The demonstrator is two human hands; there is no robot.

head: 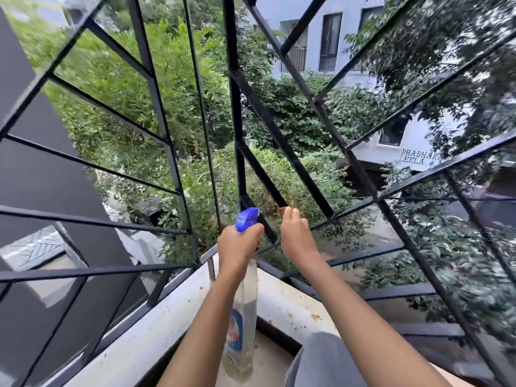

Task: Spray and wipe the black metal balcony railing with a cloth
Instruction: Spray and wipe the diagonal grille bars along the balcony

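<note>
Clasps spray bottle (245, 303) by its neck in left grip (238, 244), fingers curled; long axis upright, blue nozzle (247, 219) pointing away at black railing (236, 107). Pinches small brownish scrap (283, 210) in right grip (296, 233), touching a diagonal bar (261, 174).

Both arms reach forward, left hand (238, 243) gripping a spray bottle (243, 300), right hand (295, 233) pinching a brown scrap (282, 210).

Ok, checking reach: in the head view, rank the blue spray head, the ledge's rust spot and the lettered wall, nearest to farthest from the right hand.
1. Blue spray head, just left of the right hand, in the left hand grip.
2. Rust spot on the white ledge, below the hand.
3. Lettered wall, far beyond the railing, upper right.
</note>
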